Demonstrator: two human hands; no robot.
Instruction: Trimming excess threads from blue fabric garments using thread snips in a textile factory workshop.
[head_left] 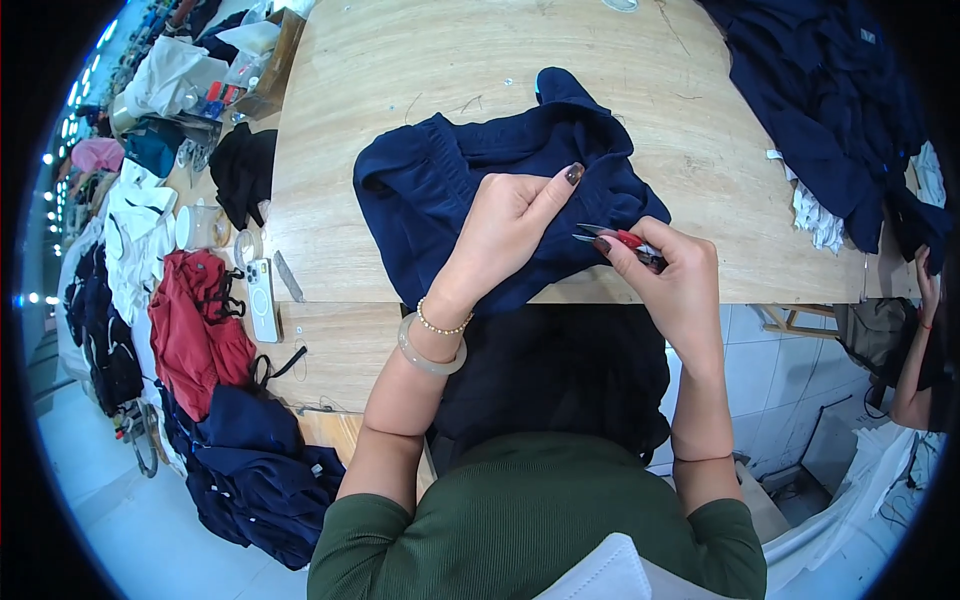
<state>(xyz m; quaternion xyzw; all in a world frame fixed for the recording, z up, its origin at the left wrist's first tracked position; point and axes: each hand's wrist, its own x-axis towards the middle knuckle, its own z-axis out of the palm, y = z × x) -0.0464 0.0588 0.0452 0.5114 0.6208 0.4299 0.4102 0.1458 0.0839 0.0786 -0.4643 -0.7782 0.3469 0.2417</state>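
A navy blue garment [418,205] with a gathered elastic band lies bunched on the pale wooden table [375,65]. My left hand [512,222] is closed on its cloth, thumb on top and the other fingers curled under, partly hidden. Just right of it, my right hand [682,265] grips a small pair of thread snips [630,239] with red handles. The metal blades point left, over the garment and close to my left thumb. A bracelet and a bangle circle my left wrist.
More navy garments [800,90] are heaped at the right edge, near another person's arm [915,350]. At left lie a white phone [262,300], a roll of tape [248,246], a red garment [195,320] and a black cloth [243,175]. A cardboard box [275,70] stands behind.
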